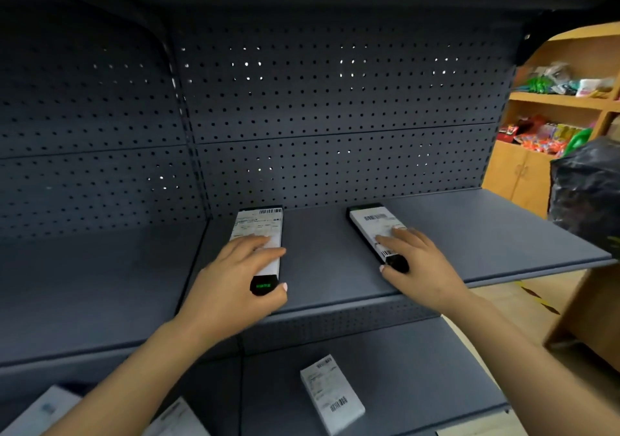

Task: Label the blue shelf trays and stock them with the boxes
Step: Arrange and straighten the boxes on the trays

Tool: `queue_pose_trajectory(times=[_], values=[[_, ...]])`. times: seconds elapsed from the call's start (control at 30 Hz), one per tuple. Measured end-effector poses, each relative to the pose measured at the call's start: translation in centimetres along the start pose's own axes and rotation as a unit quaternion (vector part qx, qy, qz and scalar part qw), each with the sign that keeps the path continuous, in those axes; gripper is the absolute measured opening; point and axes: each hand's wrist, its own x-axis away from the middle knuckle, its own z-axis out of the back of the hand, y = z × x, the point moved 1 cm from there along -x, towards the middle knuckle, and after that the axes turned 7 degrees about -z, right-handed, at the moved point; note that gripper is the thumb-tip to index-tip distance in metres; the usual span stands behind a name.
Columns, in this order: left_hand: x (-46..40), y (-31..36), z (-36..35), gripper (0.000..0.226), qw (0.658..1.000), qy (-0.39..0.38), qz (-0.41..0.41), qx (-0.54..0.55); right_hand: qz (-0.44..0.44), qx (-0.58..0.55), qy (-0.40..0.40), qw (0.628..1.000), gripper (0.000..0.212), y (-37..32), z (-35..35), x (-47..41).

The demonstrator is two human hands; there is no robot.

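Observation:
Two long black boxes with white barcode labels lie side by side on the upper blue shelf tray (328, 268). My left hand (231, 281) holds the left box (260, 237) at its near end, fingers laid over the label and thumb round the end with green print. My right hand (416, 261) holds the right box (375, 227) the same way, fingers on top and thumb at its left side. On the lower tray (419, 368) lies a white labelled box (330, 393), with two more white boxes (43, 412) at the bottom left.
A dark perforated back panel (335, 117) closes the shelf behind. To the right stand a wooden cabinet (543, 140) with colourful goods, a dark plastic bag (587, 187) and a cardboard box (590, 321). Another blue tray (100, 284) adjoins on the left.

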Motion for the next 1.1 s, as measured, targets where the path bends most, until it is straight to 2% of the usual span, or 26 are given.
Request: queue_pose_trajectory(times=[0.2,0.43,0.67,1.1], values=[[1.0,0.0,0.2,0.062,0.999,0.04,0.009,-0.021,0.071,-0.062,0.057,0.994,0.045,-1.4,-0.1,-0.1],[5.4,-1.7,4.0,0.056,0.993,0.096,0.009,-0.062,0.183,-0.109,0.076,0.974,0.049,-9.1,-0.4,0.6],[15.1,-6.5,10.7,0.053,0.982,0.144,0.063,-0.103,0.286,-0.153,0.04,0.945,0.047,-21.2,-3.3,3.9],[39.0,-15.7,27.0,0.052,0.946,0.176,0.173,-0.211,0.4,-0.21,-0.008,0.892,0.053,-49.1,-11.8,16.4]])
